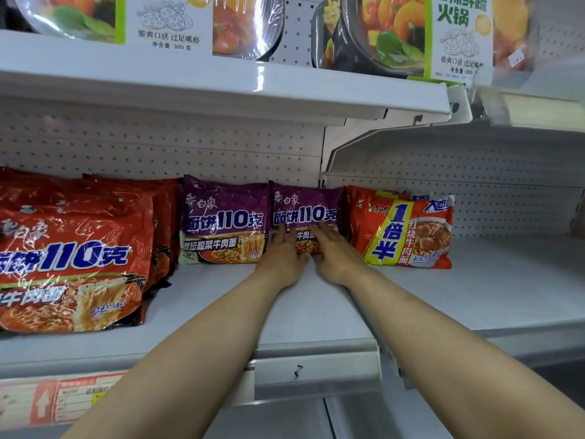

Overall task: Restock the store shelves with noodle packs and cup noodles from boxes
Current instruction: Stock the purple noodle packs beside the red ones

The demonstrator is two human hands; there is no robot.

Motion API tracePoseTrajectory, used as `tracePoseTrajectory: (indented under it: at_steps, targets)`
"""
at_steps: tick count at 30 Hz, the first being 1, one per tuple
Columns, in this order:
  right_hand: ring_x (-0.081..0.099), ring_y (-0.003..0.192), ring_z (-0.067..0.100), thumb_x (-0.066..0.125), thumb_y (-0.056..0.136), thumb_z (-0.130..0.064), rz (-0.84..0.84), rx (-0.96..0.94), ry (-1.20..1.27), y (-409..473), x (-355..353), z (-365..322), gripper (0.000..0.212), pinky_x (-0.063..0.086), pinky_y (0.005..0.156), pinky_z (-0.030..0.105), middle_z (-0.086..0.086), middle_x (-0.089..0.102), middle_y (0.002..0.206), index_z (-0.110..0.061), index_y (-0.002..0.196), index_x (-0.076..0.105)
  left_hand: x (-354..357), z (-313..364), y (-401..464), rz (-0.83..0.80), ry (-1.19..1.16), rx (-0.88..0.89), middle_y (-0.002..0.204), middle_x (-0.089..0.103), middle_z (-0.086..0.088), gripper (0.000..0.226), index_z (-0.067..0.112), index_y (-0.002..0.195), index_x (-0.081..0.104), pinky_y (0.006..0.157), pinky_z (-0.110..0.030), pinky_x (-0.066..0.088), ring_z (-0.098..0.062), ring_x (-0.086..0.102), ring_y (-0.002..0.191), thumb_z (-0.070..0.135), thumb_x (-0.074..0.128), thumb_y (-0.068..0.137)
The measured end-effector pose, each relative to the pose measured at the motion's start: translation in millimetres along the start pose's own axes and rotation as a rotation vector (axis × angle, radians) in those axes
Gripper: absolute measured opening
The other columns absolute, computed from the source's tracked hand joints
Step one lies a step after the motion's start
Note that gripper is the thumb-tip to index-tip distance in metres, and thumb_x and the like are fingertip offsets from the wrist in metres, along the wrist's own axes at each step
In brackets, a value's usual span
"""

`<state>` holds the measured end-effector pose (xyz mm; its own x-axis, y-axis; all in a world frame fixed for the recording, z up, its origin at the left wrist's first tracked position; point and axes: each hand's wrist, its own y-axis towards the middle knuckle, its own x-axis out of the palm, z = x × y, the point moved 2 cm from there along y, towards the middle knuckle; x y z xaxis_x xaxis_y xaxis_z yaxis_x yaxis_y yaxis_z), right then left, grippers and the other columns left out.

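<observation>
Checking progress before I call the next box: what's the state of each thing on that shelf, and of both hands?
Left hand: open, fingers flat on the right purple pack.
Right hand: open, fingers flat on the same pack.
Right purple pack: upright at the back, sealed.
Left purple pack: upright beside it, sealed.
Red packs: upright row, front to back.
Orange pack: upright, leaning back.
Shelf: partly stocked.

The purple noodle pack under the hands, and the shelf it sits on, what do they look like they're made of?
Purple noodle pack: thin glossy plastic film, judging by the crinkles and bright glare streaks; both the left hand and right hand press on it.
Shelf: probably white painted sheet metal, smooth with a soft sheen and a folded front lip.
</observation>
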<state>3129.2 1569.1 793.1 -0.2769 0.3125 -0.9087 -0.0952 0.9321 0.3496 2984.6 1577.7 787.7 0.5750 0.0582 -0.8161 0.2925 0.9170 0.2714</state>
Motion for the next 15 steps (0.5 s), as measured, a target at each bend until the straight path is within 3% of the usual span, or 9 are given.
tracePoseTrajectory:
  at_steps: [9,15]
  targets:
    - [0.028,0.149,0.028,0.062,0.091,-0.005,0.114,0.010,0.070,-5.3,-10.4,-6.1,0.079,0.029,0.119,0.039,0.007,0.028,0.164,-0.024,0.159,0.026,-3.7,1.4,-0.2,0.118,-0.057,0.015,0.167,0.012,-0.013,0.066,0.015,0.159,0.023,0.123,-0.042,0.023,-0.033,0.018,0.152,0.036,0.051,0.103]
    - [0.036,0.145,0.029,0.058,0.089,-0.001,0.157,0.012,0.098,-10.8,-12.1,-6.7,0.075,0.036,0.115,0.039,0.007,0.036,0.160,-0.022,0.157,0.032,-5.6,5.5,-3.3,0.249,-0.082,0.063,0.150,0.041,-0.018,0.053,0.012,0.150,0.039,0.108,-0.040,0.039,-0.035,0.044,0.135,0.029,0.054,0.102]
